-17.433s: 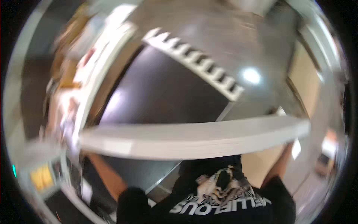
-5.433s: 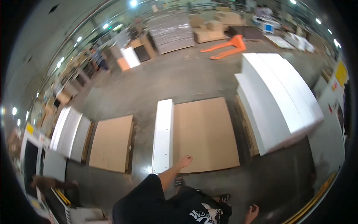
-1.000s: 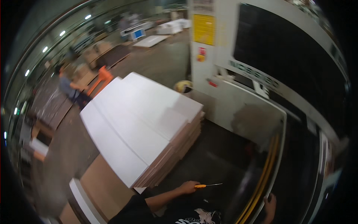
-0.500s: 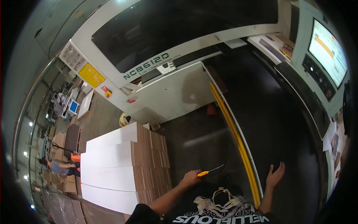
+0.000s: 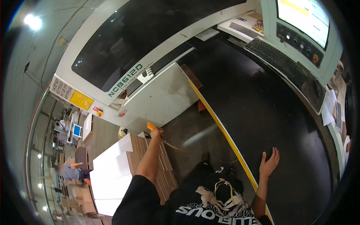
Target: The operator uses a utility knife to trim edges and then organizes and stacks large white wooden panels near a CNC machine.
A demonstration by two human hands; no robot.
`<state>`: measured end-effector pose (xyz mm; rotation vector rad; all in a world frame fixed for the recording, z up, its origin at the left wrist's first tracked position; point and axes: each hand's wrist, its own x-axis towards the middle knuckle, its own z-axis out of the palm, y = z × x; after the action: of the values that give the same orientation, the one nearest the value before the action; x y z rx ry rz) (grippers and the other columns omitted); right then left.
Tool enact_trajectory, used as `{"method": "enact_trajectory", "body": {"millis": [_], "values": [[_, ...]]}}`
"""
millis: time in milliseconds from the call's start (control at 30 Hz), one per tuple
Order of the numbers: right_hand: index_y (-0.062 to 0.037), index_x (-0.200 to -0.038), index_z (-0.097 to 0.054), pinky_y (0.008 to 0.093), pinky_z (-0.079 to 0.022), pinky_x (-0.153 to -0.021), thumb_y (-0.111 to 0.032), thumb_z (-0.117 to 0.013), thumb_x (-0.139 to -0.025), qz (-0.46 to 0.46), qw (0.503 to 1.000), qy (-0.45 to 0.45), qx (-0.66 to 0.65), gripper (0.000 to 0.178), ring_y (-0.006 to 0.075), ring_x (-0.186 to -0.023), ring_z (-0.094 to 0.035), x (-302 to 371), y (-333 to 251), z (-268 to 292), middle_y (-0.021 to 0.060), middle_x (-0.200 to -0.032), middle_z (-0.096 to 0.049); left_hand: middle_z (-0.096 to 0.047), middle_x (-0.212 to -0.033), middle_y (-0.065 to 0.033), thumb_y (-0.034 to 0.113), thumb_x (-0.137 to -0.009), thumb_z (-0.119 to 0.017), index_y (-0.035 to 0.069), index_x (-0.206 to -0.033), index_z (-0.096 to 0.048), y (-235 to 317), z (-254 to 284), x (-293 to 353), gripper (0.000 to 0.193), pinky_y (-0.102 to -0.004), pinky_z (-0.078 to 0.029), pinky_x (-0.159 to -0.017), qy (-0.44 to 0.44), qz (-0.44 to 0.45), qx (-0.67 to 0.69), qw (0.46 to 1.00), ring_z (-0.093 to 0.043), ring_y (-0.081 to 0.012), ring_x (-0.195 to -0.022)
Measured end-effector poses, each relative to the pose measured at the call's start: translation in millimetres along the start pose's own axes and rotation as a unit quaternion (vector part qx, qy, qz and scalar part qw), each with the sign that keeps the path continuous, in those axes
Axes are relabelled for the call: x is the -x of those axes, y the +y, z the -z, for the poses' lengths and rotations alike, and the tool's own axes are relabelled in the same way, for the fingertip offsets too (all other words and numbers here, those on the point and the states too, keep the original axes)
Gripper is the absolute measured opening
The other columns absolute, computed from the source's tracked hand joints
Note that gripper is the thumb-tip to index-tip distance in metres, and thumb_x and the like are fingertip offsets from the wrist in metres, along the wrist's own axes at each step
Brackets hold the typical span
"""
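Note:
My left hand [image 5: 155,132] reaches forward, closed around an orange-handled tool [image 5: 150,126]. A thin, slightly curved streak trails from below the hand, perhaps the tool's shaft smeared by motion. Just left of that arm stands a tall stack of white sheets [image 5: 112,161] with brown edges. Ahead of the hand is the white side panel [image 5: 161,99] of a large machine. My right hand [image 5: 270,162] is held above the black worktop [image 5: 258,123], fingers apart and with nothing in it. Along the worktop's near left side runs a yellow-and-white edge strip [image 5: 221,127].
A machine with a dark window [image 5: 127,41] spans the far side. At right are a control screen [image 5: 305,18], a keyboard [image 5: 275,62] and some papers [image 5: 329,107]. An orange-red object [image 5: 201,107] sits beneath the worktop edge. Another person [image 5: 73,171] stands at far left.
My left hand has moved forward and left, taking the orange-handled tool past the stack. My right hand stays over the worktop. The view has shifted, bringing the keyboard further into sight.

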<state>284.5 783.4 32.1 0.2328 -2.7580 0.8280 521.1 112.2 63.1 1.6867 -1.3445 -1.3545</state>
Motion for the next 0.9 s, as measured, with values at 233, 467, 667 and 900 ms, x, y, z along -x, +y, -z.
{"method": "enact_trajectory", "body": {"millis": [233,467,667,900], "values": [[-0.0022,-0.148,-0.052,0.0536,-0.032,-0.121,-0.047,-0.058,-0.106,-0.002,0.999,-0.016,0.042,0.062,0.0394,-0.146,-0.041,-2,-5,-2,0.0169,-0.154,-0.049,-0.061,-0.065,-0.0092,0.035,-0.103,-0.057,0.01,-0.083,-0.064,92,-65,-74,0.033,-0.0388,-0.038,-0.042,-0.062,0.009,-0.051,0.997,-0.048,-0.021,-0.043],[0.0002,-0.148,-0.051,0.053,-0.031,-0.122,-0.041,-0.061,-0.106,-0.042,0.997,-0.031,0.063,0.06,0.0401,-0.146,-0.042,-10,-32,-5,0.019,-0.154,-0.049,-0.068,-0.068,-0.0099,0.035,-0.099,-0.062,0.007,-0.083,-0.07,140,-124,-202,0.034,-0.0408,-0.045,-0.045,-0.045,0.002,0.059,0.997,-0.054,-0.0231,-0.044],[0.0029,-0.149,-0.049,0.0517,-0.033,-0.121,-0.041,-0.059,-0.107,-0.115,0.985,0.033,0.122,0.061,0.0417,-0.147,-0.041,-10,-51,-14,0.0234,-0.156,-0.045,-0.075,-0.076,-0.0158,0.047,-0.095,-0.066,0.005,-0.087,-0.079,153,-202,-192,0.045,-0.0457,-0.059,-0.068,-0.167,-0.255,-0.392,0.868,-0.074,-0.0308,-0.064],[0.0074,-0.148,-0.047,0.0543,-0.034,-0.121,-0.049,-0.053,-0.108,-0.271,0.911,0.172,0.26,0.069,0.0468,-0.147,-0.038,-10,-32,-32,0.0299,-0.158,-0.038,-0.076,-0.081,-0.0161,0.046,-0.095,-0.067,0.003,-0.091,-0.077,195,-281,-212,0.044,-0.0465,-0.057,-0.073,-0.192,-0.267,-0.34,0.881,-0.075,-0.0332,-0.079]]}}
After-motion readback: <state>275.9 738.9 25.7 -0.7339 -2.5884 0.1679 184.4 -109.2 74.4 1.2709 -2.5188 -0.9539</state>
